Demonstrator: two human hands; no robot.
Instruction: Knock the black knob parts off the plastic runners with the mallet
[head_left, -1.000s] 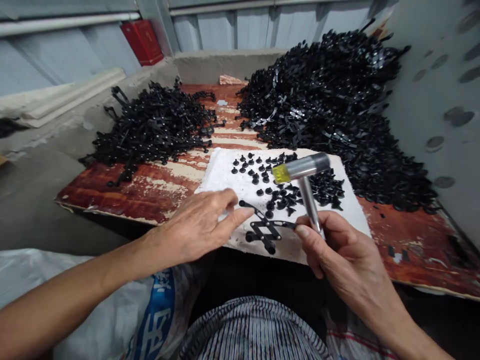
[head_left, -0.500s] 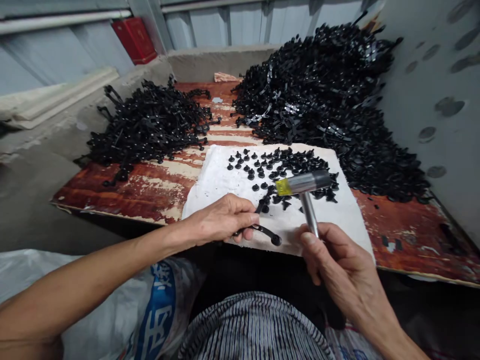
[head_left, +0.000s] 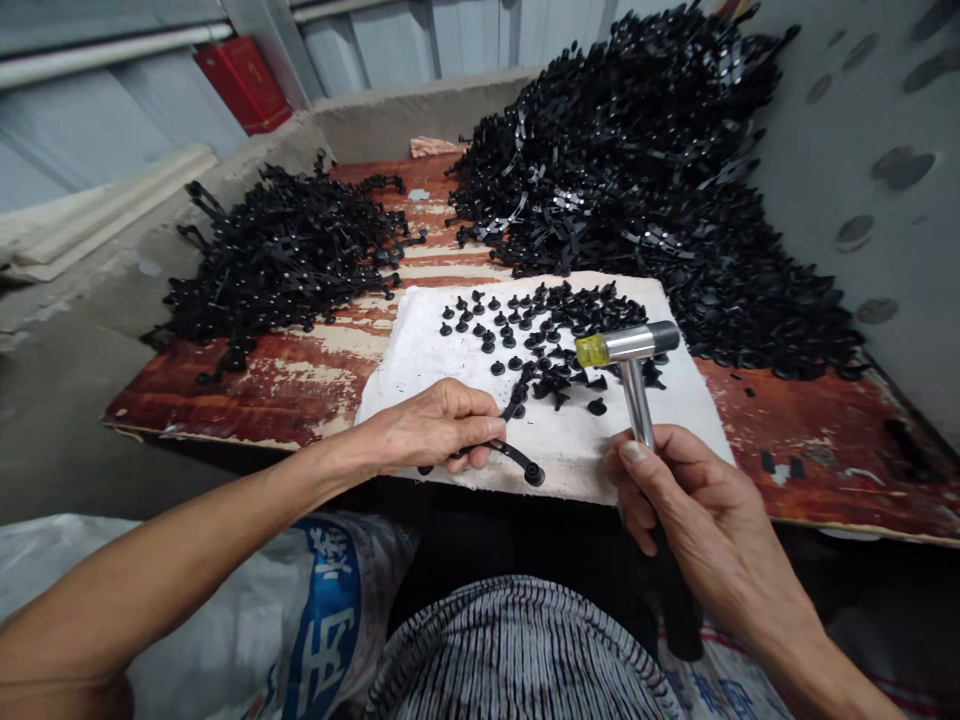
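My left hand (head_left: 442, 430) is closed around a black jointed bracket with several arms (head_left: 517, 462). One arm with a round end points right, and another reaches toward the loose pieces. A two-faced mallet (head_left: 630, 345), yellow on one face and black on the other, is in my right hand (head_left: 682, 500). My fingers wrap its metal shaft close to the dark grip, and its head hangs above the white cloth pad (head_left: 420, 370). Small black suction-cup-like pieces (head_left: 517, 315) lie scattered over the pad, many standing stem up.
A heap of black jointed brackets (head_left: 285, 250) lies at the left of the worn red-brown board (head_left: 300, 380). To the right rises a larger pile of black parts (head_left: 600, 150) against a grey panel (head_left: 840, 200). Below left is a white plastic sack (head_left: 202, 600).
The mallet has shifted right, away from the bracket, with its head still raised. My left hand keeps its hold on the bracket. The whole view has moved slightly.
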